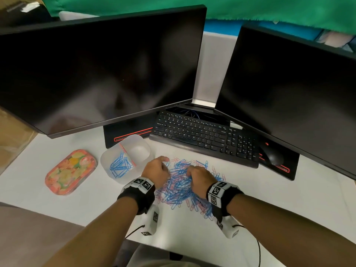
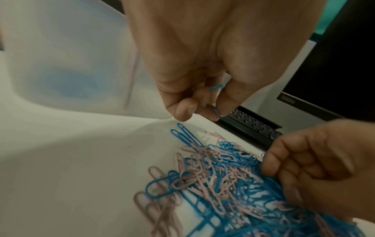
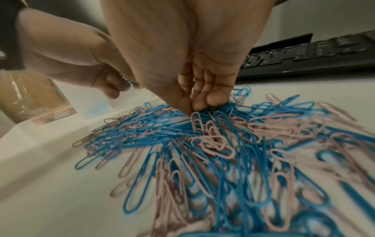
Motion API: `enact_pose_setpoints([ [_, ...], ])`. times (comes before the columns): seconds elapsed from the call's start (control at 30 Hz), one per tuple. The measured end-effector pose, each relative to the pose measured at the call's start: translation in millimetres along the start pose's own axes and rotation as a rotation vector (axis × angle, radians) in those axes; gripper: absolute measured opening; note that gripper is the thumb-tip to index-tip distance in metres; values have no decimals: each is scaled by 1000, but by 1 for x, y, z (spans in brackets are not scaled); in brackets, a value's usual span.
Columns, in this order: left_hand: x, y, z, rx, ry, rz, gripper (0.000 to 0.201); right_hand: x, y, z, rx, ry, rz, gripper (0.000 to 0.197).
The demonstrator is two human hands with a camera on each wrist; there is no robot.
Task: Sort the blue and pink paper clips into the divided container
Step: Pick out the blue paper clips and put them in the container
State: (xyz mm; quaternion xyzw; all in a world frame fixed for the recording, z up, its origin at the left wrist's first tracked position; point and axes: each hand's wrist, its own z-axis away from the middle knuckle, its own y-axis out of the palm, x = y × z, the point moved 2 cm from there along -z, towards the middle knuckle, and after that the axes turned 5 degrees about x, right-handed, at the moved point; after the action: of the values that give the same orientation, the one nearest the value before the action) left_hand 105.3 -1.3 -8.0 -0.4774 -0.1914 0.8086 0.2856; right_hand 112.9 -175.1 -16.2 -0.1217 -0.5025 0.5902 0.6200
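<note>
A mixed pile of blue and pink paper clips (image 1: 183,187) lies on the white desk in front of me. To its left stands the translucent divided container (image 1: 113,178); its left compartment holds blue clips (image 1: 120,166), and its right compartment (image 1: 139,151) looks empty. My left hand (image 2: 202,110) hovers at the pile's far left edge beside the container and pinches a few blue clips (image 2: 216,87) between thumb and fingers. My right hand (image 3: 192,109) is down on the pile (image 3: 223,152), thumb and fingertips pinched together on clips at its top. I cannot tell their colour.
A black keyboard (image 1: 204,135) lies just behind the pile, with a black mouse (image 1: 273,155) at its right end. Two dark monitors (image 1: 100,70) stand over the back of the desk. A floral tin (image 1: 70,172) sits left of the container.
</note>
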Motion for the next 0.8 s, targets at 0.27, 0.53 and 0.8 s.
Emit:
enact_pose_setpoints([
  [0.27,12,8,-1,92,-177,780,30,-14,-17,5,69,90,-420,33],
  [0.53,1,23,1,181,-163,753,29,-23,-18,6,10,280,-1242,26],
  [0.8,-5,51,15,231,15,169,19,-25,-10,7,51,233,-787,13],
])
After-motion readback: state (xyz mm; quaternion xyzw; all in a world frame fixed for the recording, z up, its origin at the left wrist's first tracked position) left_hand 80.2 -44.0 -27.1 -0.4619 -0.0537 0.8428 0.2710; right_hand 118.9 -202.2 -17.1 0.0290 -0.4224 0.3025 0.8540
